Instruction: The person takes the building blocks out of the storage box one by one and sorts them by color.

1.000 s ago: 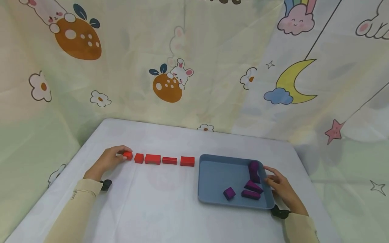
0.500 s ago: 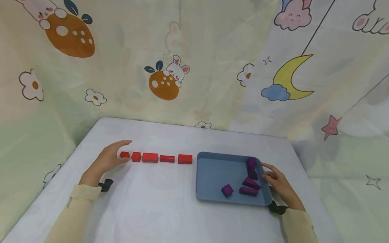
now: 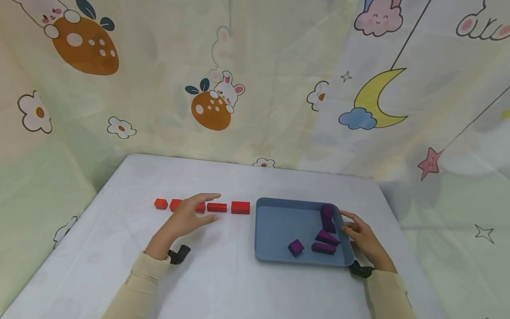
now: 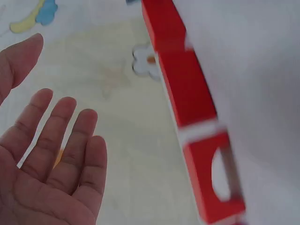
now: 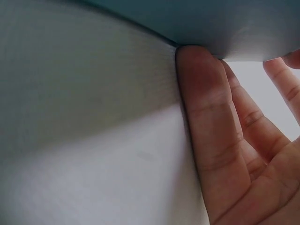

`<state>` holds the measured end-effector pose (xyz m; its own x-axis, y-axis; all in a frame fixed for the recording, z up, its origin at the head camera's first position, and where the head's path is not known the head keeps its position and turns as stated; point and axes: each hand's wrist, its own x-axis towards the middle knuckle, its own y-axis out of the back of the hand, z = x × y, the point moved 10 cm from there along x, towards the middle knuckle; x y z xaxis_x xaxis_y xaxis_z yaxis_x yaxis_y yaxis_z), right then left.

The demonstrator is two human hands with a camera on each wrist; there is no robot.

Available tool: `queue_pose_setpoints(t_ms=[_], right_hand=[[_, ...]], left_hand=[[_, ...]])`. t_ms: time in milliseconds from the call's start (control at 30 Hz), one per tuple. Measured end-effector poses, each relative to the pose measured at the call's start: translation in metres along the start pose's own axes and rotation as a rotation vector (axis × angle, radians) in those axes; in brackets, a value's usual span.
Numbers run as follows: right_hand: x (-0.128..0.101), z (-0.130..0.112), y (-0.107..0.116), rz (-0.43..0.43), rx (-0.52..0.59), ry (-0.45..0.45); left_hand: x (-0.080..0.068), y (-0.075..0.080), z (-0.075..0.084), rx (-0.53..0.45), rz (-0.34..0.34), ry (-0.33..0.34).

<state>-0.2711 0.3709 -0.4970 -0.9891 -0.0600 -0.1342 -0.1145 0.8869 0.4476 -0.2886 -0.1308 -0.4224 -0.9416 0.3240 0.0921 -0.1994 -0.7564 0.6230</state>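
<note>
My left hand (image 3: 186,218) hovers over the row of red blocks, thumb and fingers spread and holding nothing. It partly covers the red arch block (image 4: 211,180). A red block (image 3: 161,204) at the left end and another red block (image 3: 175,204) lie left of the hand. Ahead of its fingertips are a thin red bar (image 3: 217,208) and a red rectangular block (image 3: 241,208). My right hand (image 3: 365,239) touches the right side of the blue-grey tray (image 3: 275,230); in the right wrist view, extended fingers (image 5: 206,93) rest against the tray's wall.
Inside the tray, a purple cube (image 3: 296,247) sits apart from a purple bar (image 3: 323,248), a purple wedge (image 3: 327,238) and more purple pieces (image 3: 326,212) along the right wall. A patterned cloth (image 3: 159,88) hangs behind the white table (image 3: 215,274).
My left hand has let go of the leftmost red block and moved right along the row, fingers spread. My right hand stays at the tray. The head view has shifted slightly.
</note>
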Motion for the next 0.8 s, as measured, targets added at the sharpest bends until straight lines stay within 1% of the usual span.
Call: queue_pose_setpoints(t_ms=[100,200,300,467,567,667,800], right_hand=[[0.001,-0.002,0.001,-0.001,0.023,0.013],[0.002,-0.004,0.000,-0.015,0.059,0.037],[0.003,-0.004,0.001,-0.018,0.084,0.043],[0.003,-0.002,0.000,-0.025,0.079,0.043],[0.002,-0.001,0.000,-0.026,0.077,0.045],[0.002,-0.002,0.000,-0.020,0.088,0.048],[0.002,-0.002,0.000,-0.014,0.077,0.044]], left_hand=[[0.003,-0.026,0.010,-0.053,-0.038,-0.003],[0.006,-0.047,0.021,-0.107,-0.066,-0.015],[0.009,-0.065,0.034,-0.149,-0.098,-0.062],[0.014,-0.094,0.058,-0.206,-0.171,-0.161],[0.016,-0.113,0.070,-0.243,-0.221,-0.189],[0.018,-0.133,0.080,-0.270,-0.268,-0.202],[0.021,-0.156,0.093,-0.286,-0.319,-0.230]])
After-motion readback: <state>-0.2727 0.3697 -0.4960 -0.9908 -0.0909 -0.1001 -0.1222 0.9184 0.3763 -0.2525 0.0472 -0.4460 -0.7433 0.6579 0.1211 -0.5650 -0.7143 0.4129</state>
